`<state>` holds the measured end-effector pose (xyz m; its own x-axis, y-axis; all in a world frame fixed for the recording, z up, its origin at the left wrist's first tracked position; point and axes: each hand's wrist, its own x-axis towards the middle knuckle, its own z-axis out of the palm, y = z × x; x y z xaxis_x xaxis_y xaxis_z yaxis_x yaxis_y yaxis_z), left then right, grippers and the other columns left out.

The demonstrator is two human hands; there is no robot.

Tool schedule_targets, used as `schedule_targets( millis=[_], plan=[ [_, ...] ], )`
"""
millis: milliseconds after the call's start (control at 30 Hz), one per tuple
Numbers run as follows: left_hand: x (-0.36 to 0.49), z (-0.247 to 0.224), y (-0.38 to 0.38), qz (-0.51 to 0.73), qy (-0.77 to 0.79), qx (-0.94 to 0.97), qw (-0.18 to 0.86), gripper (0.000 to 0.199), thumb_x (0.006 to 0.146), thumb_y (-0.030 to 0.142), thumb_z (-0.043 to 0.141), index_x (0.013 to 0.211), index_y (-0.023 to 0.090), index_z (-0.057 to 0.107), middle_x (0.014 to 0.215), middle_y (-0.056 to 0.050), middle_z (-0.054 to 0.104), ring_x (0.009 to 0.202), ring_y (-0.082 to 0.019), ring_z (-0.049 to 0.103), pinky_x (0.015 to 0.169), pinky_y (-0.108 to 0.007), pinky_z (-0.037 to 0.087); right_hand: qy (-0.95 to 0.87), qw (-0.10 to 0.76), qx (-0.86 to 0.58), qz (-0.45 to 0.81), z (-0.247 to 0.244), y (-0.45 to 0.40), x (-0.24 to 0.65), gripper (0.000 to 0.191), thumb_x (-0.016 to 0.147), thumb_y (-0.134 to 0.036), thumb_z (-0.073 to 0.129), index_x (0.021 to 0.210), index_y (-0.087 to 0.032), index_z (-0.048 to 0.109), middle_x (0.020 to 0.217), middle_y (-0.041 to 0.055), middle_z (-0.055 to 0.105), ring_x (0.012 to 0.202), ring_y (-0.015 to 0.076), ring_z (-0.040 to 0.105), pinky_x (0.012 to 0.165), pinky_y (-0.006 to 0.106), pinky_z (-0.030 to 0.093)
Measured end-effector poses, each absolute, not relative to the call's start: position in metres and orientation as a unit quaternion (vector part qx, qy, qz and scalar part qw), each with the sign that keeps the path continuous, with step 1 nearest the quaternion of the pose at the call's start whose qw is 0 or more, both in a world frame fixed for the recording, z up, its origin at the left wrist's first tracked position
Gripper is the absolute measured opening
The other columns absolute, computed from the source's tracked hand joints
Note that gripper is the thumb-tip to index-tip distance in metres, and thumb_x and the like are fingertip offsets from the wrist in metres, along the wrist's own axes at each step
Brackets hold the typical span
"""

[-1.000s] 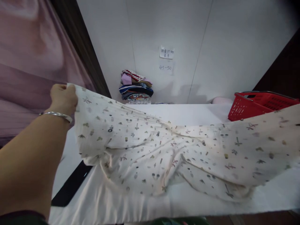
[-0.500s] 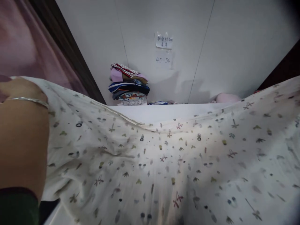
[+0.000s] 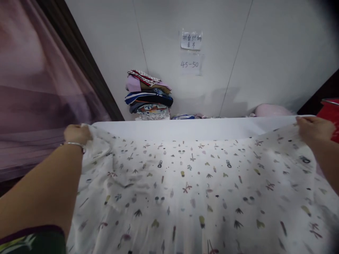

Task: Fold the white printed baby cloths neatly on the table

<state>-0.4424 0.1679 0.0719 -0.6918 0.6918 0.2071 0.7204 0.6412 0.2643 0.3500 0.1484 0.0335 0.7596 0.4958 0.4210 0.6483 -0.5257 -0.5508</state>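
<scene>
A thin white cloth [image 3: 196,180] with small printed plants and figures is stretched wide between my two hands, over a white tabletop [image 3: 185,129]. My left hand [image 3: 77,134], with a silver bangle at the wrist, is closed on the cloth's far left corner. On the other side my right hand [image 3: 315,127] pinches the far right corner near the table's back right. Folds and creases gather below the left hand, while the middle lies fairly smooth. The cloth's near edge runs out of view at the bottom.
A stack of folded clothes [image 3: 149,93] stands behind the table against the white wall [image 3: 212,21]. Handwritten paper signs [image 3: 191,40] hang there. A pinkish rounded thing [image 3: 274,110] sits at the back right, a red item [image 3: 329,114] farther right. A pink curtain [image 3: 39,88] hangs left.
Both hands have moved forward and down, away from me, carrying the cloth's far edge lower over the table. My right hand has come into view.
</scene>
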Motion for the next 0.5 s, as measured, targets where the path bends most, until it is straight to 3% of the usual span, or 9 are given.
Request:
schedule_targets(
  millis=[133,267,300,367,500],
  plan=[
    [-0.421,0.058,0.173,-0.081,-0.910,-0.400,0.079,0.037,0.081,0.028,0.043,0.110,0.008,0.055,0.112,-0.016,0.062,0.098,-0.025,0.057,0.080,-0.036,0.045,-0.350,0.275,-0.893,-0.067,0.024,0.150,0.336,0.032,0.083,-0.035,0.057,0.108,-0.019,0.069,0.099,0.0127,0.068,0.074,0.0199,0.056,0.059,0.031,0.035],
    [-0.367,0.028,0.188,-0.063,-0.771,-0.608,0.179,0.037,0.083,0.028,0.044,0.112,0.007,0.054,0.118,-0.018,0.058,0.109,-0.027,0.050,0.092,-0.042,0.039,-0.372,0.226,-0.900,-0.023,0.010,0.152,0.323,0.037,0.084,-0.043,0.053,0.112,-0.023,0.066,0.106,0.0108,0.067,0.081,0.0223,0.057,0.058,0.031,0.034],
    [-0.348,0.017,0.193,-0.063,-0.718,-0.673,0.166,0.037,0.085,0.025,0.042,0.114,0.007,0.054,0.122,-0.018,0.056,0.112,-0.026,0.049,0.094,-0.041,0.038,-0.376,0.215,-0.901,-0.016,0.006,0.153,0.320,0.038,0.084,-0.045,0.052,0.112,-0.023,0.066,0.106,0.0112,0.067,0.081,0.0228,0.057,0.058,0.031,0.033],
    [-0.307,-0.007,0.202,-0.052,-0.655,-0.741,0.136,0.032,0.087,0.026,0.041,0.113,0.017,0.057,0.126,-0.008,0.056,0.116,-0.019,0.048,0.098,-0.031,0.036,-0.403,0.188,-0.895,-0.011,-0.002,0.155,0.317,0.041,0.086,-0.047,0.047,0.113,-0.023,0.065,0.107,0.0118,0.066,0.082,0.0235,0.057,0.058,0.031,0.034],
    [-0.232,-0.043,0.208,-0.048,-0.506,-0.860,0.039,0.033,0.091,0.029,0.034,0.109,0.019,0.061,0.125,-0.007,0.056,0.114,-0.018,0.050,0.099,-0.032,0.036,-0.509,0.098,-0.855,-0.001,-0.021,0.157,0.321,0.043,0.087,-0.050,0.043,0.109,-0.022,0.066,0.112,0.0110,0.065,0.090,0.0242,0.057,0.065,0.031,0.037]
  ],
)
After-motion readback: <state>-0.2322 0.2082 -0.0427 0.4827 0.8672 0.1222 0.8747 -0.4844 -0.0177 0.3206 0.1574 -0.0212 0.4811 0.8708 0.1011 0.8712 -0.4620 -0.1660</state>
